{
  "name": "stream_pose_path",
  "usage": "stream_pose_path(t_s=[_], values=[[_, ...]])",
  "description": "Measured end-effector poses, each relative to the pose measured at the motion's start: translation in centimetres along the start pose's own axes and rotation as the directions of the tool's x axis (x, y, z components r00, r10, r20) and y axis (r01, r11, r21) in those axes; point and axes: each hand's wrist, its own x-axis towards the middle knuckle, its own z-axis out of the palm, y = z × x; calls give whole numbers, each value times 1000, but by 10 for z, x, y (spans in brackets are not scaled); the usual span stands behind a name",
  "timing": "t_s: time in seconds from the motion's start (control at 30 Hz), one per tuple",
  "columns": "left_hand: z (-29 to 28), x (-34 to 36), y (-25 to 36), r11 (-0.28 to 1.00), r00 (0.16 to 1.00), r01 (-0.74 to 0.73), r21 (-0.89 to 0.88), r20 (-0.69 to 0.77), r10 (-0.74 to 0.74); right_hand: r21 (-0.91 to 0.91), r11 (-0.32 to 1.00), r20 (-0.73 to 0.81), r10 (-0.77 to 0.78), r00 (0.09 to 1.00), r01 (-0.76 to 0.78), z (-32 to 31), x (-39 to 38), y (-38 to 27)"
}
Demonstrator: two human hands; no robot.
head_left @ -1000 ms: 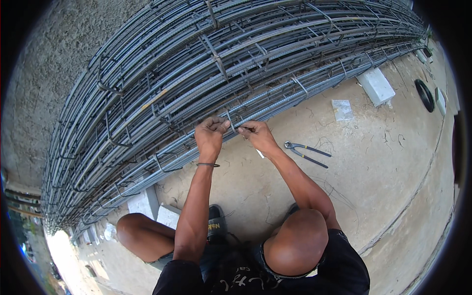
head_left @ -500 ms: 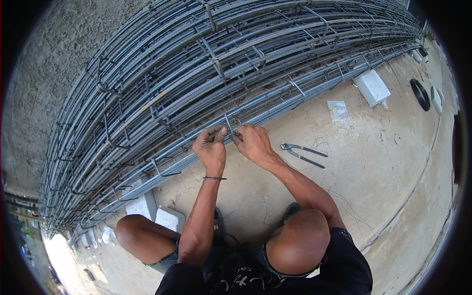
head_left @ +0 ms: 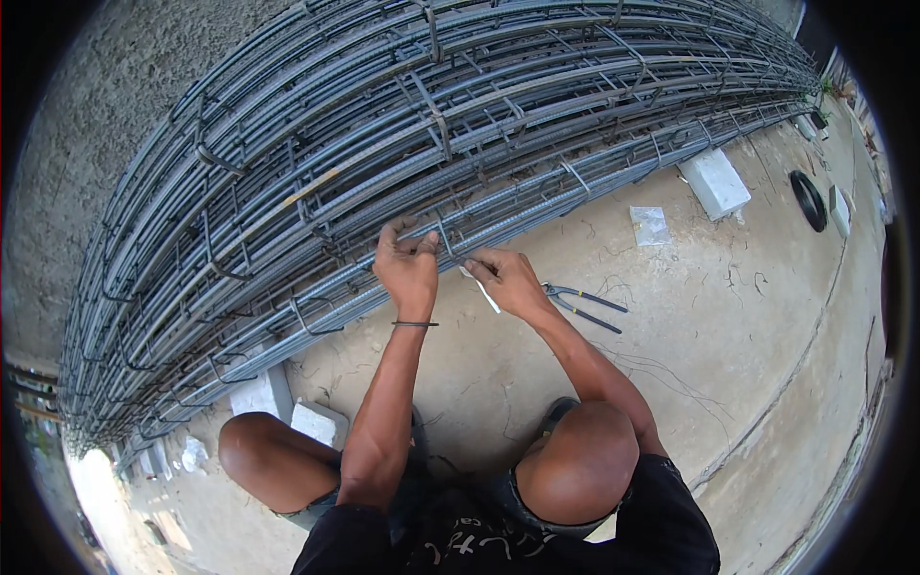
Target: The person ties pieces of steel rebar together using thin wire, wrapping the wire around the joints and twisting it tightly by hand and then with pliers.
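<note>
Flanking a steel stirrup [head_left: 445, 237] on the front rebar bundle [head_left: 527, 213] in the head view, the left hand [head_left: 408, 268] curls its fingers and the right hand [head_left: 510, 284] bunches its fingertips together, any grip impossible to tell; pincers [head_left: 602, 301] lie near the right

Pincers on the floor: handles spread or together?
Spread: the pincers lie with both handles diverging; jaws too small to judge.

ribbed metal bars [head_left: 383, 149], matt concrete floor [head_left: 728, 345], plastic packet [head_left: 651, 226]
</note>
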Motion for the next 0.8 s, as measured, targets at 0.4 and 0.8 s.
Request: stream_pose_path(t_s=[0.4, 0.8], values=[[-12, 7, 0, 943, 965, -254, 215, 118, 233, 153, 988, -316, 28, 948, 22, 25, -3, 54], [11, 31, 1, 812, 792, -527, 250, 492, 362, 145, 967, -249, -171, 953, 211, 36, 5, 31]])
